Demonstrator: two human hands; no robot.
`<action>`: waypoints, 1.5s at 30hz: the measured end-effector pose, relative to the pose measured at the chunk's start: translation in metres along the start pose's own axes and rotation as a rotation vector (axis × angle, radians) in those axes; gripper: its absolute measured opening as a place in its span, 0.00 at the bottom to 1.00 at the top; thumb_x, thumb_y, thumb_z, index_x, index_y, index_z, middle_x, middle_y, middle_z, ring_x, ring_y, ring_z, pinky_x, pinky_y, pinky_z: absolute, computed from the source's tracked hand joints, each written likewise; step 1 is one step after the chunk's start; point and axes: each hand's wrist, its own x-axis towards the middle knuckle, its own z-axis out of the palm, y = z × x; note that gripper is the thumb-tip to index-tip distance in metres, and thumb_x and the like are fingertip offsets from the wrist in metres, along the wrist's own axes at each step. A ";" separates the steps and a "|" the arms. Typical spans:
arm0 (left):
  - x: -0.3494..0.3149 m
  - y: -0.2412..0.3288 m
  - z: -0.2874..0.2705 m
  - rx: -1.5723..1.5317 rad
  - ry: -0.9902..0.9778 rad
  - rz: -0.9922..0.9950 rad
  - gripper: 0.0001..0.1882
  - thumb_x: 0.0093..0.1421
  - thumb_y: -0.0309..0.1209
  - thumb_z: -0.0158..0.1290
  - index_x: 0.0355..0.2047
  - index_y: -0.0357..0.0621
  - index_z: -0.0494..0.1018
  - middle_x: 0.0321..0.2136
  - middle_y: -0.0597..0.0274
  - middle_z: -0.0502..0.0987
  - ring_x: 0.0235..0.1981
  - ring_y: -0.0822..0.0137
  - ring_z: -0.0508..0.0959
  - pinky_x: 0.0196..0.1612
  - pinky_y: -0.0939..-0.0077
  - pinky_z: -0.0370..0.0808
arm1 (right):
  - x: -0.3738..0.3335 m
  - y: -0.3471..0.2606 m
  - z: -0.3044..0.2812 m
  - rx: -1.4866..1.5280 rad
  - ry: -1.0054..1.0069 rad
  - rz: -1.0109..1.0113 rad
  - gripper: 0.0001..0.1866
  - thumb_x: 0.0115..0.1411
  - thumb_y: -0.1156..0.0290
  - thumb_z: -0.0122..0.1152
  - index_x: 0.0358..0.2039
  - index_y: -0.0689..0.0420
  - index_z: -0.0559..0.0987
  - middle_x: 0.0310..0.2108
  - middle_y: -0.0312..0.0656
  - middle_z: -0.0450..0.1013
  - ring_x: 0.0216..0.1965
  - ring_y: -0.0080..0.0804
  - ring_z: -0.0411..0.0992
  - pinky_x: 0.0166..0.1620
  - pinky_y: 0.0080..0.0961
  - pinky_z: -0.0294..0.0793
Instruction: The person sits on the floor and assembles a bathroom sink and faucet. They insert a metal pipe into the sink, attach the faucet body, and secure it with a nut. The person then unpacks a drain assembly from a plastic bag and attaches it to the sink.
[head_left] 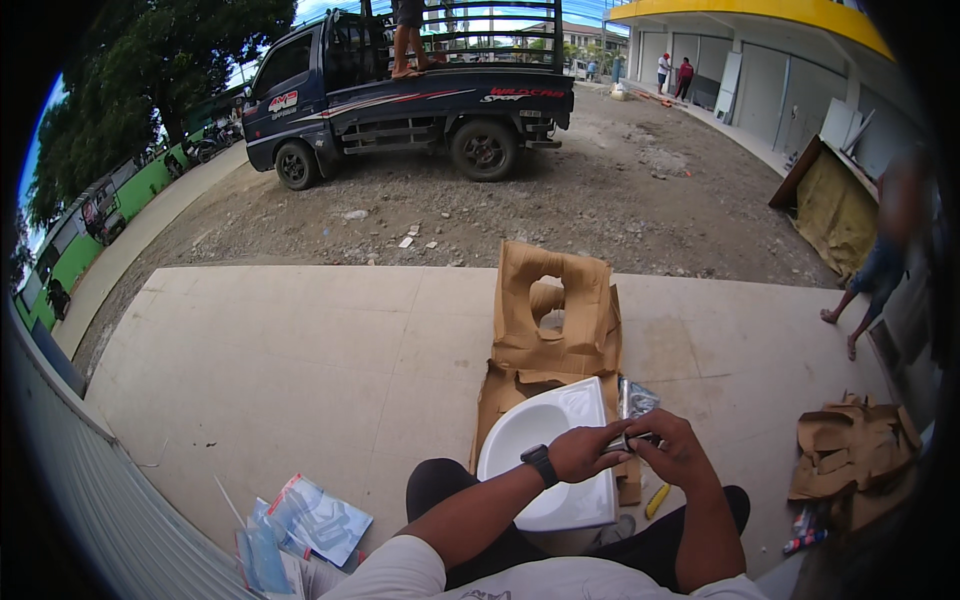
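Observation:
A small dark, metallic fitting sits between my two hands, above the right edge of a white washbasin; its exact kind is hard to make out. My left hand, below a dark wristwatch, is closed on one end of it. My right hand grips the other end, fingers bent round it. The basin lies on flattened brown cardboard in front of my crossed legs. Beside my right knee rests a yellow cutter-like tool. Shiny clear plastic wrapping lies just past my hands.
Plastic packets lie on the tiles at left. Torn cardboard and a small tube are at right. A person stands at the far right. Beyond the tile edge, a dark truck stands on gravel, someone's legs on its bed.

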 end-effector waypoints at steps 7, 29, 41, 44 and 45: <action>0.002 -0.001 0.001 0.025 -0.015 -0.007 0.37 0.69 0.52 0.53 0.73 0.52 0.56 0.45 0.42 0.82 0.45 0.38 0.82 0.48 0.49 0.78 | 0.001 0.012 0.001 -0.003 -0.019 0.083 0.08 0.56 0.78 0.69 0.37 0.62 0.80 0.35 0.44 0.78 0.37 0.34 0.78 0.41 0.30 0.77; 0.022 -0.063 0.005 -0.163 0.225 -0.475 0.52 0.53 0.53 0.72 0.66 0.30 0.63 0.51 0.42 0.78 0.51 0.52 0.80 0.54 0.60 0.77 | 0.023 0.037 -0.052 0.308 0.412 0.368 0.11 0.61 0.69 0.67 0.40 0.63 0.82 0.30 0.36 0.77 0.28 0.19 0.73 0.35 0.20 0.74; 0.031 -0.064 -0.003 -1.691 -0.082 0.231 0.40 0.72 0.56 0.41 0.75 0.44 0.53 0.69 0.40 0.64 0.55 0.45 0.79 0.60 0.44 0.74 | 0.015 0.091 -0.026 1.343 0.465 0.493 0.08 0.69 0.69 0.62 0.45 0.56 0.80 0.34 0.34 0.79 0.30 0.23 0.76 0.36 0.23 0.78; 0.036 -0.063 -0.003 -1.542 0.090 0.156 0.39 0.71 0.54 0.44 0.73 0.41 0.57 0.66 0.41 0.68 0.55 0.44 0.79 0.59 0.43 0.75 | 0.017 0.093 -0.011 1.394 0.408 0.559 0.06 0.69 0.68 0.61 0.43 0.54 0.79 0.34 0.34 0.78 0.30 0.22 0.76 0.35 0.23 0.77; 0.038 -0.063 -0.001 -1.511 0.159 0.114 0.40 0.69 0.50 0.53 0.73 0.41 0.56 0.63 0.43 0.71 0.53 0.46 0.80 0.57 0.46 0.78 | 0.018 0.093 -0.007 1.368 0.398 0.571 0.06 0.69 0.67 0.61 0.43 0.54 0.79 0.34 0.34 0.78 0.30 0.22 0.76 0.35 0.23 0.77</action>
